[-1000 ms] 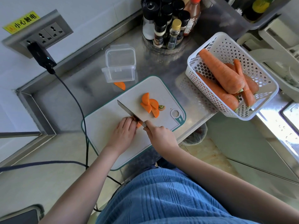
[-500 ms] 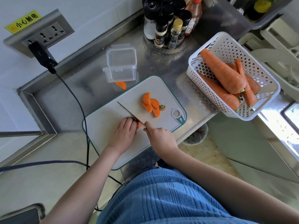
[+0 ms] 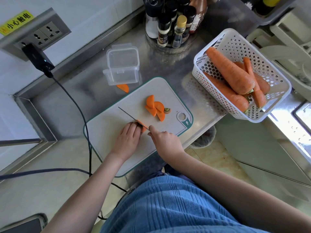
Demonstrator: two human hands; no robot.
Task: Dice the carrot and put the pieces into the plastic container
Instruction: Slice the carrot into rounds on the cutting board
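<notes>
On the grey cutting board (image 3: 107,125), my left hand (image 3: 128,140) holds down a carrot piece (image 3: 142,126) with curled fingers; most of it is hidden. My right hand (image 3: 164,140) grips the handle of a knife (image 3: 128,116), whose blade stands edge-down against that piece. Several half-round carrot slices (image 3: 154,107) and a stem end (image 3: 167,110) lie further back on the board. The clear plastic container (image 3: 122,68) stands open behind the board with nothing visible in it. One carrot slice (image 3: 123,87) lies on the counter in front of it.
A white perforated basket (image 3: 272,91) with whole carrots (image 3: 228,71) sits to the right. A round rack of seasoning bottles (image 3: 173,26) stands at the back. A black cable (image 3: 80,111) runs from the wall socket (image 3: 36,56) past the board's left edge.
The knife blade has turned from lying tilted and broad to standing on its edge against the held piece. Both hands stay in nearly the same place.
</notes>
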